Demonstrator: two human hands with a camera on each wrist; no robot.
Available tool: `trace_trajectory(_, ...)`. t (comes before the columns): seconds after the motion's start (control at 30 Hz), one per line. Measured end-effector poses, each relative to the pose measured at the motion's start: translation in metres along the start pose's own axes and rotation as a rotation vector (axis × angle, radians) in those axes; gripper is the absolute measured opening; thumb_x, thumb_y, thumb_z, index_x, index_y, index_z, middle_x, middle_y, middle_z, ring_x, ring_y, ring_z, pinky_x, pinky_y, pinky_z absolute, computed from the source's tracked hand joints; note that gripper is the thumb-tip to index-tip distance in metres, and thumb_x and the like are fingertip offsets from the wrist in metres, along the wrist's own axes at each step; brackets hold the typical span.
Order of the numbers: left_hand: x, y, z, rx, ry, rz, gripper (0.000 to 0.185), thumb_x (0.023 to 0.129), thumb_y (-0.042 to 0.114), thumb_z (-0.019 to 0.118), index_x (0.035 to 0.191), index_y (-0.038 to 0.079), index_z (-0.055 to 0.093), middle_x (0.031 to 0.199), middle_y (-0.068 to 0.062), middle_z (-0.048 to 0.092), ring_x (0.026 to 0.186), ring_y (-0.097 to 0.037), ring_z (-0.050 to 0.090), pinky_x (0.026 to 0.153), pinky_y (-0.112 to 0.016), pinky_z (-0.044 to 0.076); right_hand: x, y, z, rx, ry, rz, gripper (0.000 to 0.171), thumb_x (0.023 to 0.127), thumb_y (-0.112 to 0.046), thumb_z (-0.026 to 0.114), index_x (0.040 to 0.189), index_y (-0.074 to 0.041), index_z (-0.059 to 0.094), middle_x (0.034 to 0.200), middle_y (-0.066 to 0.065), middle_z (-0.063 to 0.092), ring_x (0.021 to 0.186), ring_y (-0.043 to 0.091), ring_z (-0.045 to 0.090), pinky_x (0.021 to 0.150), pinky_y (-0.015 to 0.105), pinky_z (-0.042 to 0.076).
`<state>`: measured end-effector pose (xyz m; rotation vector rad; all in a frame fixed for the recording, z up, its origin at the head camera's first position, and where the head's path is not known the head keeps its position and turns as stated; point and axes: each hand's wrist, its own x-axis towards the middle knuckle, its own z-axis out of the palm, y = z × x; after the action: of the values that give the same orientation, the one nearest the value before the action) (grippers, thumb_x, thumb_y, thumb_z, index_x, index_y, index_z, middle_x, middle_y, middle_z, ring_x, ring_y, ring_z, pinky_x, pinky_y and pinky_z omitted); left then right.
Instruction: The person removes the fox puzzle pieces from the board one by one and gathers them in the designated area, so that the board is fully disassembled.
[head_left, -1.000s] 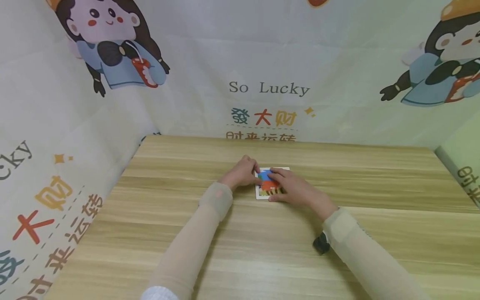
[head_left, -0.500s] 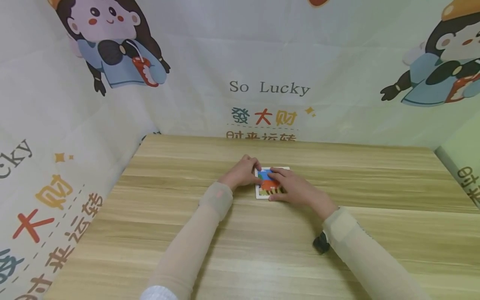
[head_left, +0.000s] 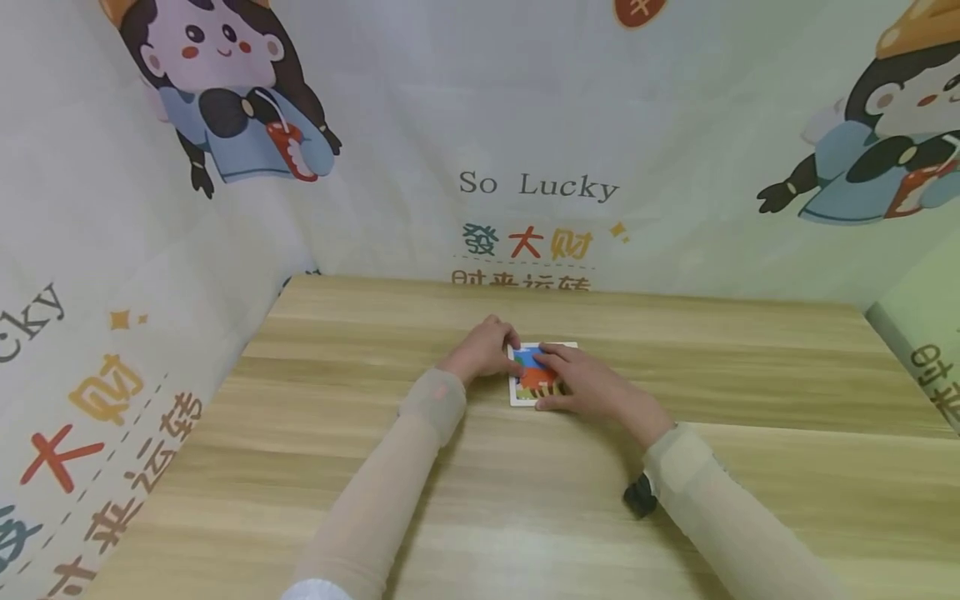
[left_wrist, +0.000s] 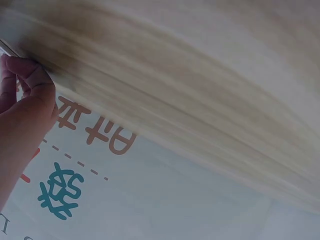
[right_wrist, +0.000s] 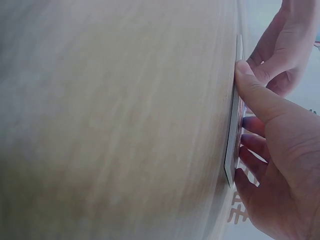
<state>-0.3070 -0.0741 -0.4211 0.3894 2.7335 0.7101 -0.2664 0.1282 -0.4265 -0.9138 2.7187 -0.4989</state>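
Observation:
A small square picture board (head_left: pixel 534 377) with a white border lies flat on the wooden table, showing blue, orange-red and green areas. At its left side is my left hand (head_left: pixel 483 348), with thumb and forefinger bent in on the board's left edge and far left corner. My right hand (head_left: pixel 592 383) grips the board from the right, thumb at the near edge and bent fingers across the picture. Seen edge-on in the right wrist view, the thin board (right_wrist: pixel 233 125) sits under the right hand (right_wrist: pixel 280 145). Part of the picture is hidden by the fingers.
The wooden table (head_left: pixel 480 500) ends at a printed cloth backdrop (head_left: pixel 390 167) at the back and left. A small black object (head_left: pixel 640 497) sits at the right wrist, beside the pale sleeve (head_left: pixel 720 492).
Both hands hold almost the same pose on the board. The head view has tilted slightly up, so the scene sits a little lower.

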Motion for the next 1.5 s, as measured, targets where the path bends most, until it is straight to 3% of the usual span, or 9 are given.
trace_trajectory(0.67, -0.0025, -0.0024, 0.0027, -0.103, -0.071, -0.018, 0.035, 0.087, 0.019, 0.078, 0.112, 0.004, 0.058, 0.132, -0.017, 0.041, 0.121, -0.032, 0.047, 0.111, -0.043, 0.041, -0.0025, -0.0020, 0.0058, 0.021, 0.005, 0.001, 0.080, 0.092, -0.046, 0.068, 0.154, -0.006, 0.035, 0.161, 0.018, 0.030, 0.147, 0.040, 0.032, 0.118, 0.056, 0.032)
trace_trajectory(0.87, -0.0020, -0.0038, 0.0047, -0.101, -0.082, 0.035, 0.020, 0.090, 0.016, 0.074, 0.103, 0.004, 0.064, 0.133, -0.017, 0.039, 0.119, -0.030, 0.045, 0.109, -0.041, 0.041, -0.0022, -0.0011, 0.0055, 0.038, 0.006, 0.011, 0.082, 0.092, -0.045, 0.068, 0.155, -0.006, 0.033, 0.162, 0.017, 0.029, 0.148, 0.039, 0.031, 0.119, 0.055, 0.032)
trace_trajectory(0.97, -0.0028, -0.0039, 0.0050, -0.111, -0.063, 0.066, 0.020, 0.089, 0.014, 0.074, 0.101, 0.005, 0.061, 0.133, -0.015, 0.042, 0.118, -0.030, 0.047, 0.109, -0.042, 0.042, -0.0026, -0.0010, 0.0046, 0.031, 0.012, 0.003, 0.081, 0.093, -0.044, 0.068, 0.154, -0.005, 0.034, 0.162, 0.018, 0.029, 0.147, 0.041, 0.032, 0.118, 0.056, 0.033)
trace_trajectory(1.23, -0.0050, -0.0060, 0.0076, -0.050, -0.010, 0.098, 0.049, 0.087, 0.018, 0.077, 0.130, 0.007, 0.057, 0.135, -0.012, 0.049, 0.129, -0.028, 0.050, 0.117, -0.040, 0.038, -0.0024, 0.0002, 0.0078, 0.010, 0.004, -0.011, 0.080, 0.093, -0.044, 0.067, 0.154, -0.006, 0.034, 0.162, 0.018, 0.029, 0.146, 0.042, 0.032, 0.117, 0.057, 0.033)
trace_trajectory(1.4, -0.0054, -0.0027, 0.0059, -0.058, -0.002, 0.088, 0.045, 0.086, 0.016, 0.078, 0.126, 0.008, 0.059, 0.135, -0.014, 0.048, 0.129, -0.030, 0.049, 0.116, -0.042, 0.039, -0.0011, 0.0017, 0.0082, 0.015, 0.012, 0.004, 0.082, 0.092, -0.046, 0.067, 0.156, -0.009, 0.032, 0.162, 0.017, 0.029, 0.147, 0.041, 0.032, 0.117, 0.057, 0.034)
trace_trajectory(1.5, -0.0040, -0.0015, 0.0041, -0.078, 0.013, 0.106, 0.045, 0.083, 0.013, 0.079, 0.122, 0.007, 0.058, 0.130, -0.014, 0.052, 0.123, -0.030, 0.050, 0.113, -0.042, 0.041, -0.0008, 0.0021, 0.0064, 0.041, 0.027, -0.003, 0.084, 0.091, -0.044, 0.069, 0.155, -0.005, 0.032, 0.160, 0.019, 0.032, 0.146, 0.041, 0.033, 0.118, 0.056, 0.033)
